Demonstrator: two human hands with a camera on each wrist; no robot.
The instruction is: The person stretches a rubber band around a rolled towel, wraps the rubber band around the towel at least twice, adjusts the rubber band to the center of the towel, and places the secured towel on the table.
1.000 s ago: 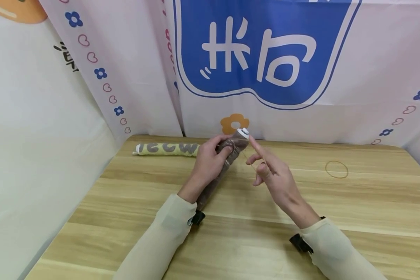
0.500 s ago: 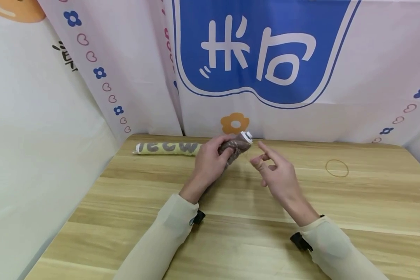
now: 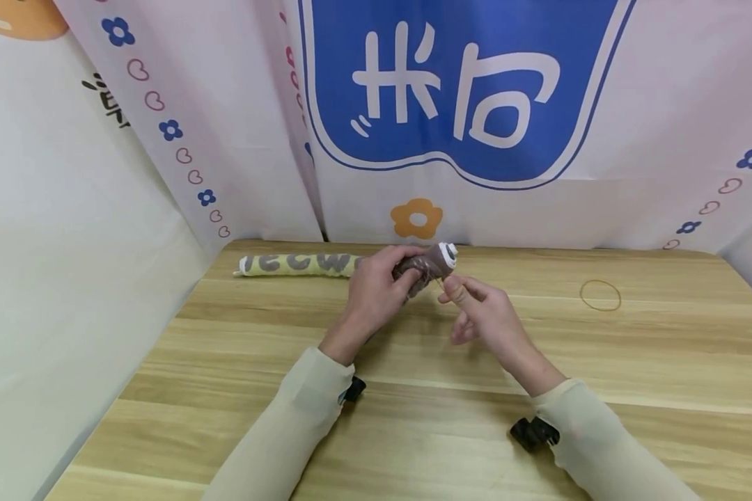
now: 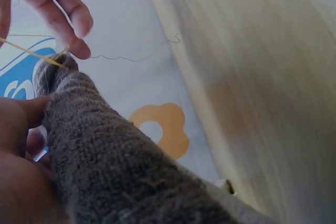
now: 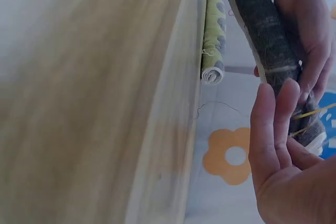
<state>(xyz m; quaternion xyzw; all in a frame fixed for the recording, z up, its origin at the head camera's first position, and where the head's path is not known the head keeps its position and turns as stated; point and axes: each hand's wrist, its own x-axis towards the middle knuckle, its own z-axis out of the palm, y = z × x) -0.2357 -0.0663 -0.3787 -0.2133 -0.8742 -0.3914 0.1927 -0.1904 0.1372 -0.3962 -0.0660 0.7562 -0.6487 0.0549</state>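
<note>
A brown rolled-up towel (image 3: 437, 260) with a white-edged spiral end is held at a slant over the table. My left hand (image 3: 376, 289) grips it near that far end, thumb on top. A thin yellow rubber band (image 4: 31, 53) loops around the roll close to its end and stretches out from it. With thumb and forefinger, my right hand (image 3: 491, 316) pinches the band just beside the towel's end. In the right wrist view two of its fingers (image 5: 262, 124) stand straight in front of the roll. The towel's lower length is hidden under my left forearm in the head view.
A yellow-green rolled towel (image 3: 301, 265) with grey lettering lies at the table's back left, behind my left hand. A second rubber band (image 3: 581, 296) lies flat on the wooden table (image 3: 664, 362) to the right. A printed cloth (image 3: 633, 209) hangs along the back edge.
The brown roll's white end has tipped down and right. My right hand's forefinger, stretched out before, now closes with the thumb on the band near the roll.
</note>
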